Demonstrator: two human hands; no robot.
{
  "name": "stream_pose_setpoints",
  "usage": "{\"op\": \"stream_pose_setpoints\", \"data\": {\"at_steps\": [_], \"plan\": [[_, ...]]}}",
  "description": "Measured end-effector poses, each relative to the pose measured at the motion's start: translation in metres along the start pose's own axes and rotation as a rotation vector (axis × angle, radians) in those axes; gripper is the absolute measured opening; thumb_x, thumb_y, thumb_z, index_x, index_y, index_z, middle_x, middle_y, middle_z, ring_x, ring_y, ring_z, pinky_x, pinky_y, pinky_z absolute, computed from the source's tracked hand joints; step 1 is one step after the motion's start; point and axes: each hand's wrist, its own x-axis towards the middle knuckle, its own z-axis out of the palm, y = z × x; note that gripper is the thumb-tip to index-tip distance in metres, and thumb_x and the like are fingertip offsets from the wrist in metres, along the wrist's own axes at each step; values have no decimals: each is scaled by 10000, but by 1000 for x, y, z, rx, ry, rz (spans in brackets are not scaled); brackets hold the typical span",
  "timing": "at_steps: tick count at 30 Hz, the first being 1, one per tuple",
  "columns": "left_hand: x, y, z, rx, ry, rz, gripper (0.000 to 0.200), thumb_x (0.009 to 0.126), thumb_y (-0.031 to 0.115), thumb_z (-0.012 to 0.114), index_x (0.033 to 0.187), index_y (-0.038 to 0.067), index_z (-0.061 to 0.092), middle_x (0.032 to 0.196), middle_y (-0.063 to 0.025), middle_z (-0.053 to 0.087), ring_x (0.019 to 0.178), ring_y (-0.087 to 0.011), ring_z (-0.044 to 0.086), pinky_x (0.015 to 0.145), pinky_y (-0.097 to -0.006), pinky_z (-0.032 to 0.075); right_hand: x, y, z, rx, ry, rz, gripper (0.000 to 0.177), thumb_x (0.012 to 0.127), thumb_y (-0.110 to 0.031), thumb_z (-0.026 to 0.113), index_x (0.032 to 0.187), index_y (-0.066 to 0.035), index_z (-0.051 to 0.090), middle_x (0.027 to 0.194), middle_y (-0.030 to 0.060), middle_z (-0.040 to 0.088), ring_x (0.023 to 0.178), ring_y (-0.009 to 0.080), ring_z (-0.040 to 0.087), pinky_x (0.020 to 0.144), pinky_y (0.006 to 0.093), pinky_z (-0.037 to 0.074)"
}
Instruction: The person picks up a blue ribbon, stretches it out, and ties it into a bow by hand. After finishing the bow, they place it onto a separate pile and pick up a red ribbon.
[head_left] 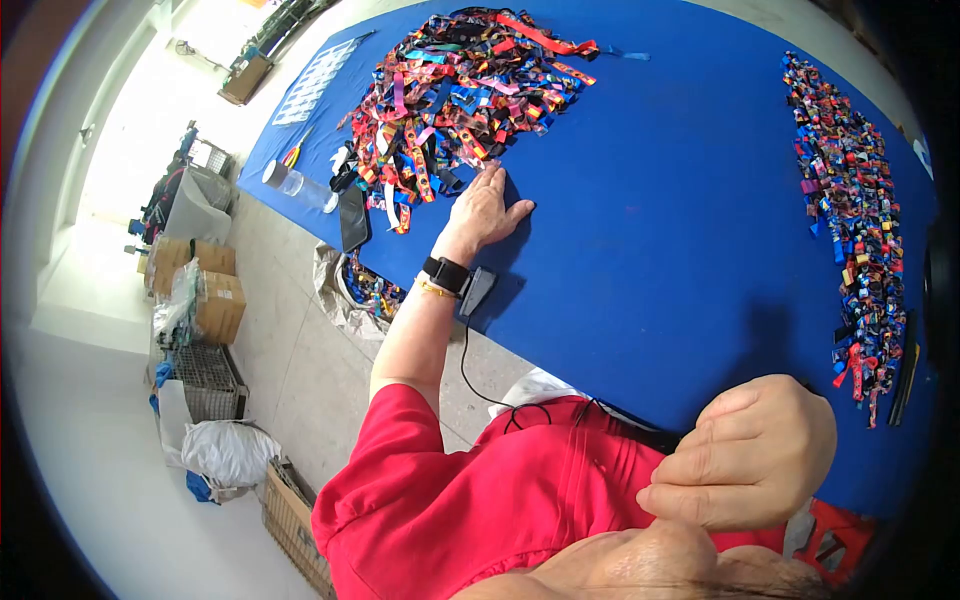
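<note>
My left hand [485, 207] reaches out over the blue table, palm down. Its fingers are stretched out and the thumb stands apart, with the fingertips at the near edge of a heap of colourful printed ribbon pieces [470, 90]. A black wristband with a grey device [479, 291] and a cable sits on that wrist. Close to the camera, my right hand [750, 455] is raised near the chin with its fingers curled closed; anything inside them is hidden. Along the table's right side lies a long row of bundled ribbon pieces [850, 220].
On the blue table [640, 200], a phone [353, 217], a clear bottle [300, 187] and scissors [293, 152] lie left of the heap. A sack of ribbon pieces [345, 295] stands below the edge. Cartons [219, 306] and a wire crate [208, 385] line the wall.
</note>
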Motion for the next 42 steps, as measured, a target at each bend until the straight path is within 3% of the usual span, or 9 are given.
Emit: {"op": "stream_pose_setpoints", "data": {"at_steps": [9,10,18,24,27,32,34,39,42], "plan": [[-2,-1,-2,-160,53,-32,793,978,547,598,1428,-98,504,1593,-322,322,1473,-423,366,1201,-436,358,-5,-4,-4,-15,-17,1,167,797,-187,764,883,-47,734,763,12,678,634,90,666,539,200,498],[-4,4,-3,-138,118,-80,706,998,508,596,1367,-94,571,1564,-379,326,1466,-467,360,1201,-451,345,-5,-4,-5,-15,-31,-2,140,794,-146,724,896,-58,761,791,18,706,637,89,672,541,200,491],[31,-23,12,-41,156,-32,816,991,558,571,1303,-195,554,1474,-359,468,1406,-458,442,1180,-453,364,-6,-7,-11,-17,-76,19,176,794,-136,670,905,-72,791,809,24,730,638,92,678,535,199,472],[32,-20,15,13,115,-70,907,934,654,586,1321,-166,550,1469,-308,503,1430,-400,434,1197,-494,325,-5,-7,-12,-32,-74,3,188,782,-135,673,911,-68,793,799,32,727,635,96,678,531,196,471],[19,6,-11,-66,55,-74,868,919,651,612,1231,-159,610,1350,-325,591,1326,-426,535,1129,-457,412,-5,-5,-12,-17,-74,-2,188,781,-129,674,912,-65,792,796,35,725,632,97,678,533,196,473],[-33,91,-46,-411,-130,192,616,936,527,680,1284,19,665,1273,-231,677,1230,-386,622,1049,-430,493,-5,-3,-10,-24,-79,25,195,781,-124,676,927,-57,786,809,33,728,628,97,672,539,200,480],[-59,127,-49,-566,-199,434,731,924,540,704,1289,-88,619,1325,-281,625,1261,-401,604,1084,-425,479,-5,0,-5,-6,-45,12,159,800,-151,721,912,-38,731,761,17,667,628,101,657,530,211,474],[-102,183,-21,-712,-501,857,709,920,431,729,1341,-113,559,1414,-284,556,1339,-398,534,1127,-434,450,-7,2,2,-18,-66,6,144,799,-153,698,883,-38,677,709,-1,557,576,110,585,509,240,433],[-106,200,-12,-741,-514,1033,660,916,351,723,1320,-143,556,1394,-297,560,1348,-410,511,1147,-446,415,-9,0,3,-11,-70,15,116,795,-157,660,819,-58,605,700,18,534,564,145,574,513,286,445]]}}
